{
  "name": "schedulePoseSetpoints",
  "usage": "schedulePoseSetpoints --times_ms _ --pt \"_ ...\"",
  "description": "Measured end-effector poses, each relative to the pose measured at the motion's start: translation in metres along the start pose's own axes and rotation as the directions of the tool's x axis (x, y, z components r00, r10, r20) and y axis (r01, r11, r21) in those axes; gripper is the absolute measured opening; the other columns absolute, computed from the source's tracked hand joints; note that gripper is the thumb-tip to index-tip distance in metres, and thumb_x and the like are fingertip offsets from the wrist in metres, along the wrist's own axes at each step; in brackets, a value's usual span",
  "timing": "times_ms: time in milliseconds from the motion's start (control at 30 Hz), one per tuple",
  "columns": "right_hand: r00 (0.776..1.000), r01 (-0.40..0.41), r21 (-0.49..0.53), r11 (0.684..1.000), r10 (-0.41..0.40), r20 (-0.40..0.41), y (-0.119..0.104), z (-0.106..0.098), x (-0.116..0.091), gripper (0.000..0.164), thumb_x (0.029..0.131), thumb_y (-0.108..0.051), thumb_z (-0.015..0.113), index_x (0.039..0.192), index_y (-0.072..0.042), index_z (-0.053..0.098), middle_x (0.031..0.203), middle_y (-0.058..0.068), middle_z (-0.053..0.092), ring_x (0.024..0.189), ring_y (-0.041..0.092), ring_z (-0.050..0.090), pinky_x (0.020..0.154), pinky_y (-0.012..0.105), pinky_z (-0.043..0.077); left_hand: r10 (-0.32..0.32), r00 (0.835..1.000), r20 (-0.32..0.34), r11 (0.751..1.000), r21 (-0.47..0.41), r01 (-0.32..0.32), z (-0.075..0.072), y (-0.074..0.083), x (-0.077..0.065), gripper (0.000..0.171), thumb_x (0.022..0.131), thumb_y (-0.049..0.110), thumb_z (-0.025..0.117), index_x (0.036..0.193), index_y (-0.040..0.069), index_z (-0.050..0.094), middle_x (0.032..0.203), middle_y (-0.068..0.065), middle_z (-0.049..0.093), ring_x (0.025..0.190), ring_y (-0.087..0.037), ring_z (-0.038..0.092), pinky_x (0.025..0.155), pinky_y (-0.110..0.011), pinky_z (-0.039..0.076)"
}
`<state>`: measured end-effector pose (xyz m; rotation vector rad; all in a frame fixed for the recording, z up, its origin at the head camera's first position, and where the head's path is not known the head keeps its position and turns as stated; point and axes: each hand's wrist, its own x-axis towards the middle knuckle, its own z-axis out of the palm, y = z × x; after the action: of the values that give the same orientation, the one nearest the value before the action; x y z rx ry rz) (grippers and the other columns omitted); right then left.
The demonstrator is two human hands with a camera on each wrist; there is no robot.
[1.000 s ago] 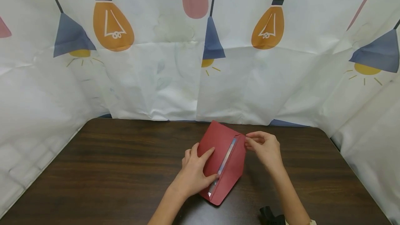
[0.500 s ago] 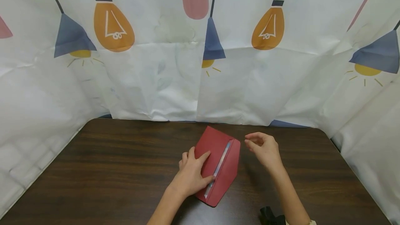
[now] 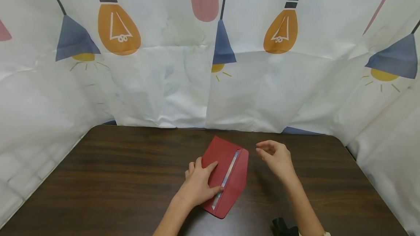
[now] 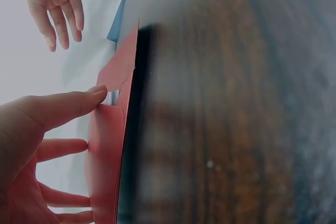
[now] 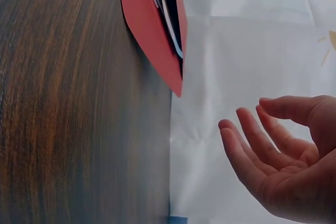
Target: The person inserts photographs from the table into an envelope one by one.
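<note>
A red paper envelope lies slanted on the dark wooden table, its flap folded out to the right. Something pale and silvery shows in its slot; what it is cannot be told. My left hand rests on the envelope with fingers spread and fairly straight, the thumb lying across the slot. In the left wrist view, the thumb and fingertips touch the red paper. Apart from the envelope, to its right, my right hand hovers with loosely bent fingers and holds nothing.
A small black object sits beside the right forearm at the table's front. Behind the table hangs a white sheet printed with lamps and bulbs, and it also runs along both sides.
The right hand has let go of the envelope's flap corner. With the left hand on it, the envelope has slid left and slightly toward me, while the right hand stays almost in place.
</note>
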<state>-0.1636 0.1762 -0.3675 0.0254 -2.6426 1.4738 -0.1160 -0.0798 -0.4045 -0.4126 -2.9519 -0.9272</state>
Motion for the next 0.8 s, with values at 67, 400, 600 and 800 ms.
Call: schedulePoseSetpoints --times_ms 67,400,600,800 --pt "1.0 0.011 -0.011 1.0 -0.011 0.001 -0.0001 -0.0001 0.0004 0.017 0.098 -0.007 0.072 0.113 0.001 0.076 0.103 0.016 0.079 0.086 0.026 0.074 0.068 0.024 0.053 -0.006 1.0 0.004 1.0 0.003 0.005 0.0003 -0.0014 0.0001 0.076 0.078 0.034 0.093 0.143 0.006 0.064 0.141 -0.032 0.047 0.115 -0.041 0.044 0.092 -0.063 0.044" --pt "0.999 0.05 -0.028 0.998 -0.049 0.023 -0.0016 -0.0011 -0.0012 0.022 0.098 -0.009 0.074 0.116 0.003 0.074 0.107 0.018 0.079 0.101 0.034 0.076 0.077 0.032 0.055 -0.028 0.999 0.041 0.999 0.039 0.027 0.0026 -0.0049 -0.0021 0.077 0.078 0.041 0.092 0.141 0.005 0.065 0.137 -0.03 0.051 0.113 -0.039 0.045 0.09 -0.061 0.043" --pt "0.999 0.036 -0.046 0.998 -0.035 0.037 -0.0005 -0.0027 -0.0028 0.023 0.099 -0.01 0.073 0.118 0.003 0.074 0.108 0.017 0.079 0.103 0.035 0.076 0.077 0.033 0.055 -0.051 0.997 0.06 0.997 0.066 0.047 0.002 -0.0046 -0.0029 0.08 0.08 0.047 0.09 0.144 0.007 0.064 0.142 -0.031 0.049 0.12 -0.044 0.042 0.091 -0.065 0.039" --pt "0.996 0.055 -0.071 0.996 -0.05 0.08 0.0025 -0.0038 -0.0058 0.026 0.1 -0.013 0.072 0.121 0.002 0.072 0.111 0.017 0.078 0.103 0.035 0.076 0.079 0.039 0.058 -0.069 0.995 0.072 0.997 0.023 0.068 -0.0006 -0.0033 -0.004 0.082 0.084 0.051 0.086 0.149 0.008 0.059 0.153 -0.035 0.042 0.134 -0.051 0.037 0.104 -0.077 0.031"
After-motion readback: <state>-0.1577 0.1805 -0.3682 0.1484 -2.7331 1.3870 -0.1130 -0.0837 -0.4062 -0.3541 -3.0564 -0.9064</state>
